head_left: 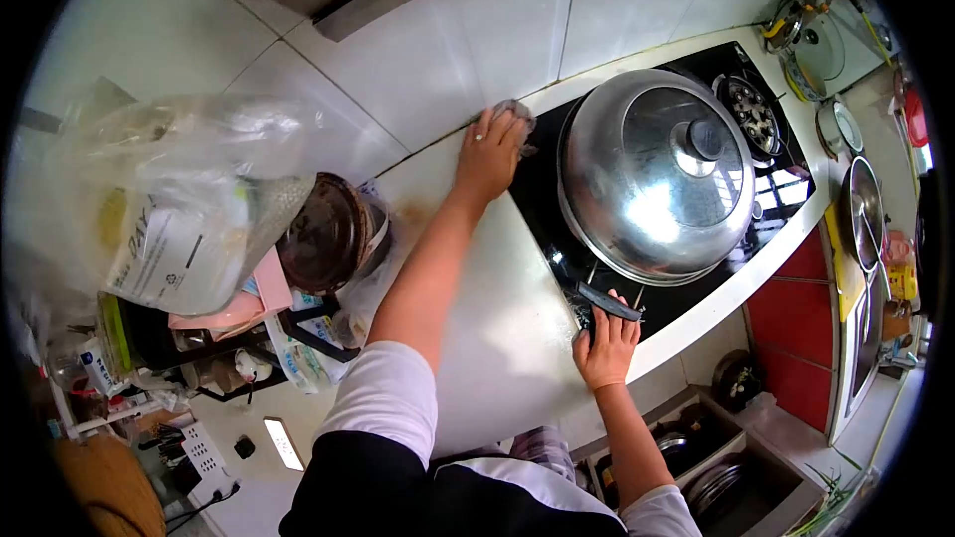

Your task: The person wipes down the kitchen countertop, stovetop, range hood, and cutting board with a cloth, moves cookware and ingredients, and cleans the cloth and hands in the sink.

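My left hand (487, 157) presses a crumpled grey cloth (519, 117) into the corner where the white counter meets the tiled wall, just left of the hob. A ring shows on one finger. My right hand (607, 346) lies at the front left of the black glass hob (538, 207), fingers stretched out under a black pan handle (609, 301) and thumb apart. The handle partly hides those fingers. On the left burner sits a large round pan with a shiny domed metal lid (647, 179), topped by a black knob (705, 139).
A bare burner (751, 111) is at the hob's right. Left on the counter are a clear plastic bag (189, 239), a brown pot (323, 234), a pink container (254, 298) and a lit phone (285, 444). Below the hob, an open drawer (776, 492) holds pans.
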Available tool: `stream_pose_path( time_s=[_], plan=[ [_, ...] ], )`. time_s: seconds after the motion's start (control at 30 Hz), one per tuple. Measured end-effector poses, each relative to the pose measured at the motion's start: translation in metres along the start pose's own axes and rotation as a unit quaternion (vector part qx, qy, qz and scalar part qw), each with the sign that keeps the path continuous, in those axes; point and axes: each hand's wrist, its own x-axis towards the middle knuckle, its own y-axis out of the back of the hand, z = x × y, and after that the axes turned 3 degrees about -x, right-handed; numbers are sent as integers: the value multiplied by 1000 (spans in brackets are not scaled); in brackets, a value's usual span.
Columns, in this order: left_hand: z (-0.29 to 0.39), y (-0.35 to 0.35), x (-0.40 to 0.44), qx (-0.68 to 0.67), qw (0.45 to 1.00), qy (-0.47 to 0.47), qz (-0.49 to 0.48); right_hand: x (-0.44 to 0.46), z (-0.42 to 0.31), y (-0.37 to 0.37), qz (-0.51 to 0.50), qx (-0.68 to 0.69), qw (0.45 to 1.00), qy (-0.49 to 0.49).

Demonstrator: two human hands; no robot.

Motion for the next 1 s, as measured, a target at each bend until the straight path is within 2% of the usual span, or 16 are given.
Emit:
stream_pose_path(
  time_s=[0.07, 0.1, 0.17, 0.2, 0.27, 0.4, 0.47, 0.53, 0.57, 0.63, 0.7, 0.8, 0.83, 1.0],
  plan=[
    [4, 18, -32, 93, 992, 89, -1, -2, -1, 0, 4, -9, 1000, 2],
    [3, 25, -47, 95, 992, 88, 0, -1, -2, 0, 5, -11, 1000, 1],
    [7, 34, -85, 177, 951, 249, -43, -4, -2, 1, 3, -12, 1000, 0],
    [18, 44, -101, 178, 951, 249, -42, -4, -2, 0, 1, -12, 1000, -2],
    [40, 65, -123, 148, 929, 338, -33, -1, -2, -1, -1, -9, 1000, -3],
    [41, 49, -129, 155, 939, 307, 16, -2, -2, -1, 10, -12, 1000, -4],
    [17, 43, -98, 84, 966, 233, 77, -3, -2, 1, 11, -11, 1000, -1],
    [-26, 22, -70, -61, 982, 167, 56, -1, -4, 2, 11, -7, 1000, -6],
    [-30, 15, -47, -93, 984, 145, 56, 0, -3, 2, 16, -6, 1000, -3],
    [-9, 0, -14, -132, 982, 125, 49, 0, -4, 3, 17, -6, 1000, -7],
    [24, -14, 2, -83, 993, 79, 23, -1, -4, 3, 11, 7, 1000, -11],
    [49, -12, -3, -23, 995, 87, 35, 0, -5, 3, 41, 17, 999, -4],
    [54, -5, -10, -39, 996, 81, -3, 0, -5, 3, 45, 21, 999, -3],
    [116, 13, -91, -56, 996, 29, -55, -2, -6, 3, 57, 31, 998, -4]
  ],
)
